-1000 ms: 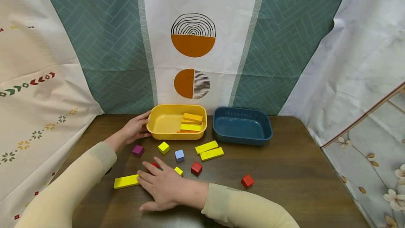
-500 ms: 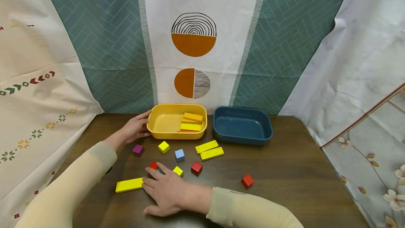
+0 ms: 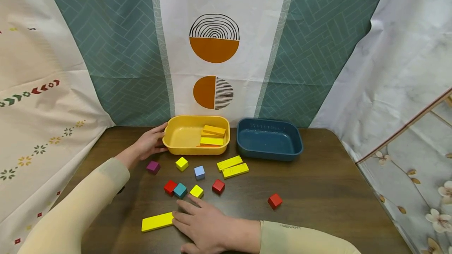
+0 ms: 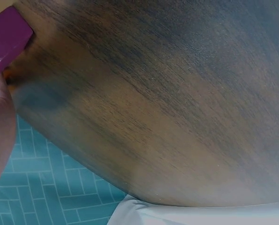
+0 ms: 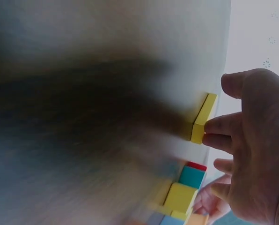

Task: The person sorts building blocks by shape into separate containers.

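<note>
My right hand [image 3: 208, 224] lies over the near part of the table with its fingers stretched out. Its fingertips touch the right end of a long yellow block [image 3: 157, 222]; the right wrist view shows two fingers at the end of that block [image 5: 198, 133]. My left hand [image 3: 149, 143] rests against the left end of the yellow tray [image 3: 180, 138], fingers along its outer wall. Orange and yellow blocks [image 3: 212, 141] lie inside this tray. A purple cube [image 3: 153, 167] sits just below the left hand. Most of the left hand is outside its own wrist view.
Red [image 3: 170, 187], teal [image 3: 180, 190] and yellow [image 3: 196, 191] cubes stand beyond the right hand. Another yellow cube [image 3: 181, 164], a blue cube [image 3: 199, 172] and two yellow planks [image 3: 235, 170] lie nearer the trays. A dark blue tray [image 3: 270, 154] stands right. Another red cube [image 3: 274, 201] lies apart.
My right hand and the long yellow block have slid toward me and to the right, uncovering the red and teal cubes. My left hand stays at the yellow tray.
</note>
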Available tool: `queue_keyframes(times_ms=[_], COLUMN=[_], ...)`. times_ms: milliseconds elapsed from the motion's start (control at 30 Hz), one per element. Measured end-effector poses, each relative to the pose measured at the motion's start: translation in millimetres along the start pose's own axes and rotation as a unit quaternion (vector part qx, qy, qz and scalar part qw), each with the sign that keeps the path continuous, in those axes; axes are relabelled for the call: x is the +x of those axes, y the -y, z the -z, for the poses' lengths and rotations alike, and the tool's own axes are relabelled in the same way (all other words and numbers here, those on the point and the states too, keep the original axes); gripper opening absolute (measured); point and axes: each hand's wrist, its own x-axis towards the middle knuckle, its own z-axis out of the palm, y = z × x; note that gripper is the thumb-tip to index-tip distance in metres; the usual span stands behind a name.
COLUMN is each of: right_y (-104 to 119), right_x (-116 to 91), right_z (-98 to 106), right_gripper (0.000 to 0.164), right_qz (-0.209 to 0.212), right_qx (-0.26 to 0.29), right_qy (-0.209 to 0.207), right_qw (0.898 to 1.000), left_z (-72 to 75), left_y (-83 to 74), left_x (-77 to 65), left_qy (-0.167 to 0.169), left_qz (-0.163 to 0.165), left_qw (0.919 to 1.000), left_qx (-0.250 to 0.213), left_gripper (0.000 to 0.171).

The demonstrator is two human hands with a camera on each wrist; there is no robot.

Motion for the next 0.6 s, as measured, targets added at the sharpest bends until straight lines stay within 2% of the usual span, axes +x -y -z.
queue_keyframes(times_ms=[167,600], right_y=[-5,-36], right_x=[-25,-93], right_z=[-6,-23], right_gripper=[0.07,0.064], right_qz=[-0.002,-0.025], right_qx=[0.013,0.035], right_qy=[-0.008,-0.03], right_qw=[1.0,0.999], left_z=[0.1,-1.2], left_y=[-0.5,-0.3], left_x=[-0.9,1.3], left_qy=[0.005,0.001], left_qz=[-0.004,0.004], left_qw=[1.0,1.0], left_qx=[0.003,-0.003], left_gripper=[0.059,0.059])
